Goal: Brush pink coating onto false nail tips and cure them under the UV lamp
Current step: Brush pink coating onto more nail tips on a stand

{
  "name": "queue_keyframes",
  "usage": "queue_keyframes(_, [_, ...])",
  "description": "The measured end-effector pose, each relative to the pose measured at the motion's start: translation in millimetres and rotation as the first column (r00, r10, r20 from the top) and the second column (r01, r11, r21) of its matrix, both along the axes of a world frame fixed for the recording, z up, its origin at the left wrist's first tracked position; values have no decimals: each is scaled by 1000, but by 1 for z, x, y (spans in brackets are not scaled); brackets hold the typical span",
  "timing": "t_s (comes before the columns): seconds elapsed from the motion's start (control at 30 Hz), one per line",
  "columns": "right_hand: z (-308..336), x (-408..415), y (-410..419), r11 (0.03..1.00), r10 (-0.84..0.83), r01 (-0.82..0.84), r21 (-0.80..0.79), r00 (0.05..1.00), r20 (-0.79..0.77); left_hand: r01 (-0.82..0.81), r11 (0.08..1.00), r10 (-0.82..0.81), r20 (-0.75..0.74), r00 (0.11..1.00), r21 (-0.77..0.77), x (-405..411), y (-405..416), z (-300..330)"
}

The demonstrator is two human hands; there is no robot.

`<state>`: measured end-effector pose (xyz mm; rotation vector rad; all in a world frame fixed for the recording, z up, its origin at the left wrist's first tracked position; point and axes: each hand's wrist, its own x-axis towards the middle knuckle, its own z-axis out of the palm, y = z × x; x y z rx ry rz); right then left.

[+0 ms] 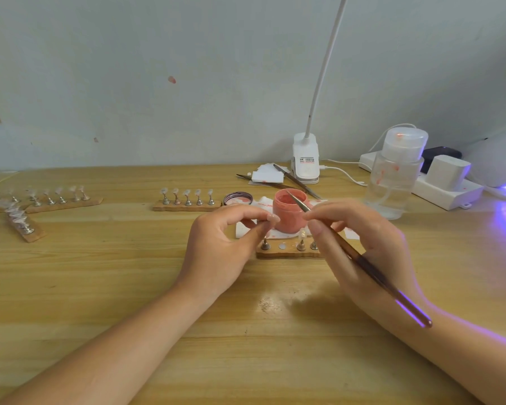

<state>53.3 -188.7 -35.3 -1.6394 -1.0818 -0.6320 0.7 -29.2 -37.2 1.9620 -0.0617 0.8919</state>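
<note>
Right now the left hand (pixel 225 244) pinches a small pale-pink false nail tip (pixel 273 218) between thumb and forefinger, whether with its metal peg I cannot tell, holding it raised just in front of the open jar of pink coating (pixel 289 213). The right hand (pixel 360 247) grips a long thin brush with a dark handle (pixel 362 263) in a pencil hold, fingers curled round the shaft; its long axis runs from the wrist up and left, so the metal ferrule and bristle end (pixel 294 199) lie over the jar's mouth, close beside and right of the held tip. By my judgement, the coming stroke turns on that small gap: the bristles must swing left and down onto the tip. Below the hands sits a wooden stand strip (pixel 287 252) with upright metal pegs and one bare slot. Farther left, another wooden strip (pixel 187 205) carries five tips, more strips (pixel 65 204) beyond. At far right the white UV lamp (pixel 497 168) glows violet on the wooden table (pixel 129 287).
</note>
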Motion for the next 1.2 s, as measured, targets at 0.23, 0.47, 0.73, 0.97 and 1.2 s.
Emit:
queue_keyframes(0.23, [-2,2,-4,998,58,-58,-19,998,-9,76,997,-76,9,997,3,0,-1,1])
queue_keyframes(0.47, [-4,1,0,997,76,-77,-16,996,-50,77,997,-77,20,997,2,3,1,-1])
queue_keyframes(0.73, [-3,0,0,997,70,-68,29,992,-101,80,997,-80,3,997,5,2,1,-1])
queue_keyframes(0.97, [-3,1,-1,995,88,-83,47,988,-123,81,997,-81,-4,997,-6,2,1,-1])
queue_keyframes(1.2, [-3,0,-2,994,107,-104,32,989,-103,42,999,-42,-26,999,-14,2,-1,0])
